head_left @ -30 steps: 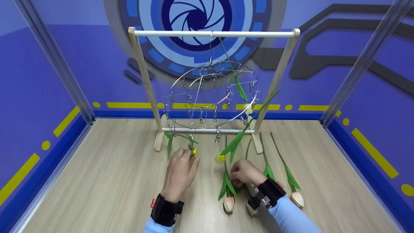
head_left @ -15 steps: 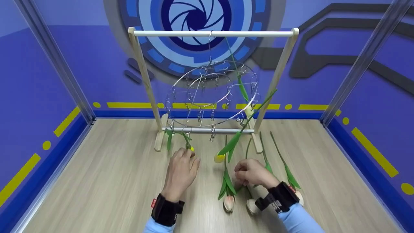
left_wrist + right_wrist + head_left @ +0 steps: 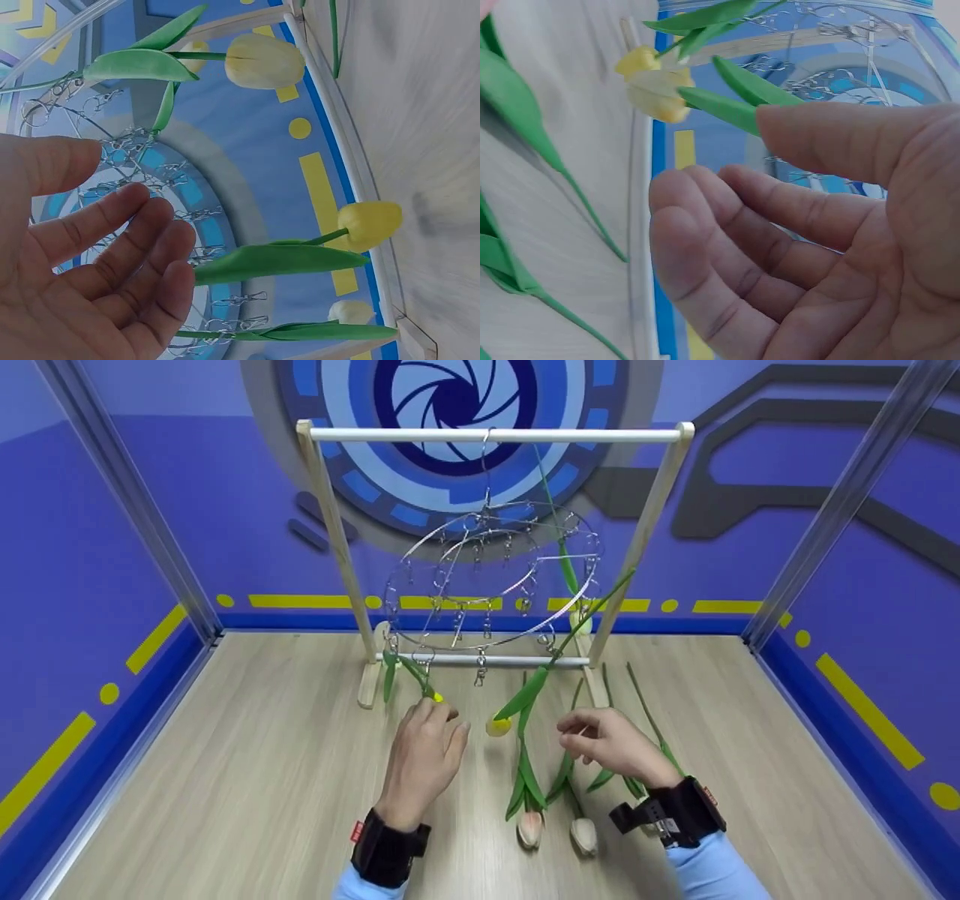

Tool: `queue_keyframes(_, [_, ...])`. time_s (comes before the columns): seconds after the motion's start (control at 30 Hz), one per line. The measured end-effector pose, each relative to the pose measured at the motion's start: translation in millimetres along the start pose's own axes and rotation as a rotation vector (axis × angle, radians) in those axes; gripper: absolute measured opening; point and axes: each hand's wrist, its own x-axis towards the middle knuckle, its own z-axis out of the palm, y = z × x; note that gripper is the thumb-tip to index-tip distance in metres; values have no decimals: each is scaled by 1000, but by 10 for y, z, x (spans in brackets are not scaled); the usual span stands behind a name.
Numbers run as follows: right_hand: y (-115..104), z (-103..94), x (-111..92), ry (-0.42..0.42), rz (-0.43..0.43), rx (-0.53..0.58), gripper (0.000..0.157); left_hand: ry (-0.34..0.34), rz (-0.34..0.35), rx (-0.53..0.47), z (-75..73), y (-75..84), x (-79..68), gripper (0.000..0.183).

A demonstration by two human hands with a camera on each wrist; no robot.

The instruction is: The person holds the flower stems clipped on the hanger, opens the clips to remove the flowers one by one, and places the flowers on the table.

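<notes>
On the round clip hanger [image 3: 510, 589] hang tulips [image 3: 523, 695]; the yellow bloom [image 3: 371, 226] near the left hand [image 3: 421, 757] is mostly hidden in head view, but left wrist view shows it whole. Both hands are empty, fingers loosely bent; the right hand [image 3: 616, 741] partly covers other tulips [image 3: 667, 751] on the table [image 3: 262, 780].

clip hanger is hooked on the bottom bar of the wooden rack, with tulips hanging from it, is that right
The bar is wrong: the head view shows the clip hanger hooked over the top bar of the wooden rack, with tulips hanging from it.
</notes>
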Motion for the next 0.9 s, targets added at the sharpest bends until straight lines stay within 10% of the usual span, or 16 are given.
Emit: queue_keyframes(0.9, [-317, 196, 250, 365, -241, -53, 22, -48, 111, -108, -58, 381, 305, 25])
